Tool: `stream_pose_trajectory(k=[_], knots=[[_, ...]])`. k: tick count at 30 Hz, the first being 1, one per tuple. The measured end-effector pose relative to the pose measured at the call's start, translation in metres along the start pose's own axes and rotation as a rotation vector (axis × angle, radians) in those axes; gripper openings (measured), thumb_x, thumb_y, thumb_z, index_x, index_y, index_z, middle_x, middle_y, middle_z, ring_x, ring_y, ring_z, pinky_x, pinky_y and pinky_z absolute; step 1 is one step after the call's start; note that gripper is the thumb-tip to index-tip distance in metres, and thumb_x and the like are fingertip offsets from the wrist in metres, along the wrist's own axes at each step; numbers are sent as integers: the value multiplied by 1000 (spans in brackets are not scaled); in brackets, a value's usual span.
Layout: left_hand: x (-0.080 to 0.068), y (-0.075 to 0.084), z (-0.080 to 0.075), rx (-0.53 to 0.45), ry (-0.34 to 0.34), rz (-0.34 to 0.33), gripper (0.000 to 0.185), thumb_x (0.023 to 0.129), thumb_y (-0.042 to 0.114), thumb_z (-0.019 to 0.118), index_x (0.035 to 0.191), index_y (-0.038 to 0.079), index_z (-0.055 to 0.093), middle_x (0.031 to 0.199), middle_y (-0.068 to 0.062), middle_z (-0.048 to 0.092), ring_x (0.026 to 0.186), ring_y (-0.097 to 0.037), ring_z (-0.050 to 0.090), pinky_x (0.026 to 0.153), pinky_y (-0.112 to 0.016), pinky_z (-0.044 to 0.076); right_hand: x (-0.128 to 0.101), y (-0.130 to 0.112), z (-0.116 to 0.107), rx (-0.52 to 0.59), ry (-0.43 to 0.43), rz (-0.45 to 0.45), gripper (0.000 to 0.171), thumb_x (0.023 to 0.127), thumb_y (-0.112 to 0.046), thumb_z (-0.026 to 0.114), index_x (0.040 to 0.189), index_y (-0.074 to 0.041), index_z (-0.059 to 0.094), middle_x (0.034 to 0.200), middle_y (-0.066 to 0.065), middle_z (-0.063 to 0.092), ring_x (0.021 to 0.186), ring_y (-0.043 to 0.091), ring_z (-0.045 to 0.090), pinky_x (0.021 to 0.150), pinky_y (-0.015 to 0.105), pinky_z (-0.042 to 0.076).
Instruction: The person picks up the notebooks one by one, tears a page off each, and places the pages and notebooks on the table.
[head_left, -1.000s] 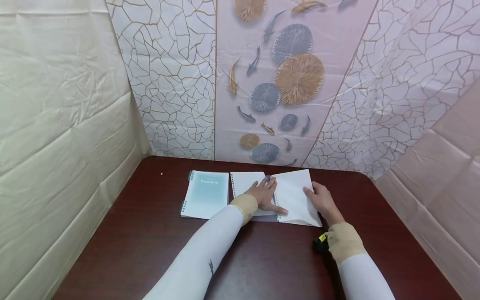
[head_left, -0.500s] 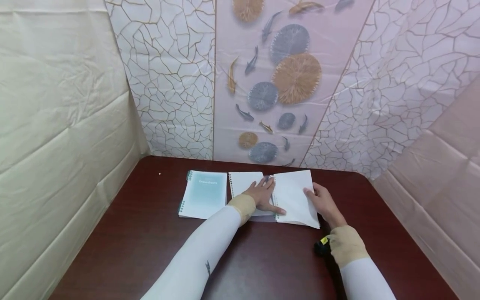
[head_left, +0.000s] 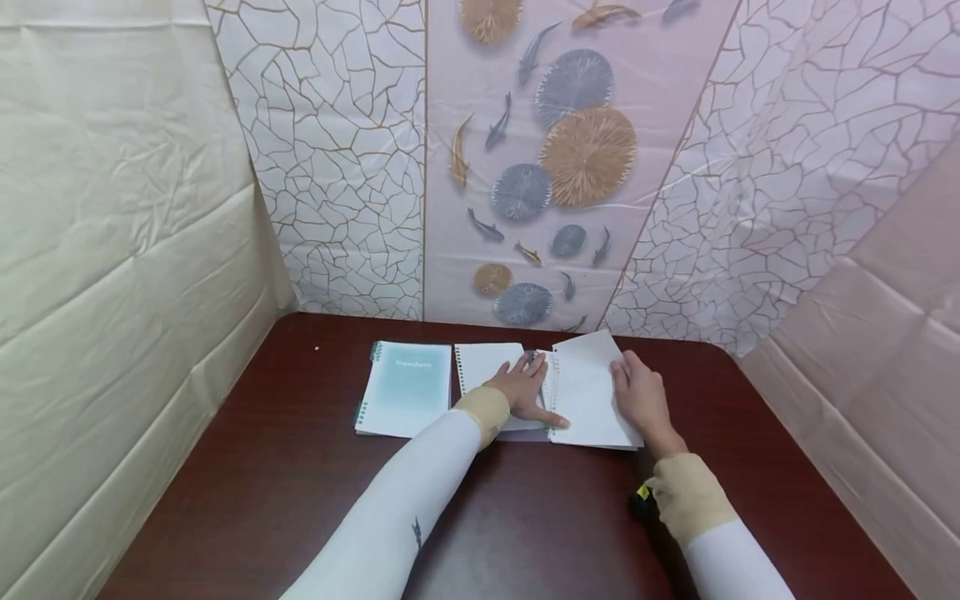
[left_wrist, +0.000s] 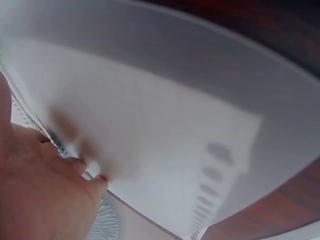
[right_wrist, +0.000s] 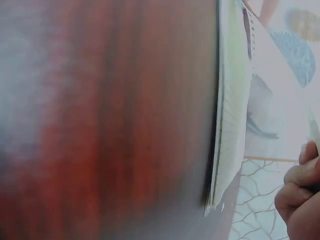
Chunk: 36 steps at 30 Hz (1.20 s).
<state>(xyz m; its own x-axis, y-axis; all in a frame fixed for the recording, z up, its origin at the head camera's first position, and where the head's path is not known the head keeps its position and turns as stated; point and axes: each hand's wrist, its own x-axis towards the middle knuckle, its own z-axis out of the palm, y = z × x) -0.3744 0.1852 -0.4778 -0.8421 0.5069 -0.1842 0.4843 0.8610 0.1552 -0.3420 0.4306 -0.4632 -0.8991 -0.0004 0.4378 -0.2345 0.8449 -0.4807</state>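
Note:
Blank white pages (head_left: 588, 392) of a notebook lie to the right in the head view, punched with holes along their left side. My left hand (head_left: 519, 390) rests with spread fingers across the middle of the notebook, its thumb on the right pages' holed edge. Under that hand is the left-hand page (head_left: 480, 360), which also fills much of the left wrist view. At the outer edge of the right pages, my right hand (head_left: 641, 396) pinches a lifted sheet. Curled fingers of the right hand (right_wrist: 300, 197) show in the right wrist view.
A closed ring-bound notebook (head_left: 412, 390) with a teal cover reading "freedom" lies on the left. A black object with a yellow patch (head_left: 642, 500) is near the right wrist. The dark red table (head_left: 247, 500) meets patterned cloth at the back.
The right hand has moved slightly up along the outer edge, and the top corner of the sheet has risen. The left hand stays in place on the notebook.

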Motion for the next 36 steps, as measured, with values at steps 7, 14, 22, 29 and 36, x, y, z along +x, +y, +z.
stream_pose_trajectory(k=[7,14,22,29,36], knots=[[17,-8,7,-14,-51,1,131,81,95,53,171,18,-3,177,4,-14,163,-23,-12,131,-48,3,-9,6,-7,-22,36,-7,20,112,-18,52,95,-7,49,69,10,46,68,34,49,66,48,43],[-6,-5,-7,-25,-5,43,126,86,89,54,172,11,5,179,-4,-5,164,-29,-3,131,-52,10,-6,12,-33,102,24,78,33,114,-30,48,108,1,56,82,18,54,76,32,53,70,43,45],[-14,0,-11,-38,7,67,123,88,87,54,171,10,8,179,-6,-2,164,-31,0,131,-52,10,11,16,-66,205,-177,110,46,115,-22,45,144,14,50,114,32,63,91,32,64,71,34,56],[-1,-6,-2,-57,-5,21,132,78,96,54,172,17,6,179,3,-6,164,-24,-5,131,-48,6,26,33,-80,187,-254,204,56,114,-27,48,147,18,46,126,35,61,101,33,65,75,35,57],[10,-7,8,-60,-22,3,128,81,94,54,172,22,0,177,8,-13,163,-20,-10,131,-45,3,26,64,-85,135,-262,271,62,114,-31,46,147,21,42,131,39,57,105,38,64,77,38,55]])
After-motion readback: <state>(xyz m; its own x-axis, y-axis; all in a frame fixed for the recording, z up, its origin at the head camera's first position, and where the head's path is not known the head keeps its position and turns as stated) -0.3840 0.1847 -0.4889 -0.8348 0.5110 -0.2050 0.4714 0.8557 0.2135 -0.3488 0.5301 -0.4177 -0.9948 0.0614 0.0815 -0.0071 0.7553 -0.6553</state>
